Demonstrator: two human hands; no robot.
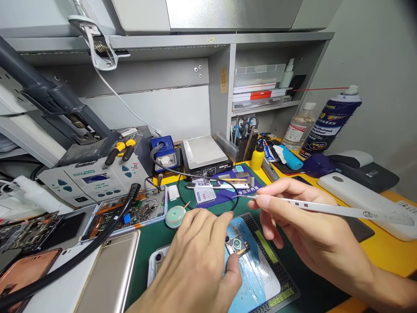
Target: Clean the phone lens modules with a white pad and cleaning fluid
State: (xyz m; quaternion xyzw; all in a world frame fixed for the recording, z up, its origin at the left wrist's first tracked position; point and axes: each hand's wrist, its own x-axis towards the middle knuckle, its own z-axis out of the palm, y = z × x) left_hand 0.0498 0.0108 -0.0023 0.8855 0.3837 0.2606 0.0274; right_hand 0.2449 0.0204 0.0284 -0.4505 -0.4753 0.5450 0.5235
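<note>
My left hand reaches over a blue-and-white, glossy flat sheet, palm down with fingers bent. Its thumb and forefinger lie about a small electronic part with a round centre, the thumb at its lower edge. The hand hides the part's left side. Between thumb and fingertips, my right hand grips slim metal tweezers. Their fine tip points left, above the part and apart from it. A phone-like device with a camera lens shows partly under my left hand.
A dark perforated mat lies under the sheet. At left are a gold phone back, a black hose and a tray of circuit boards. A green round tin stands behind my left hand; a spray can stands at right.
</note>
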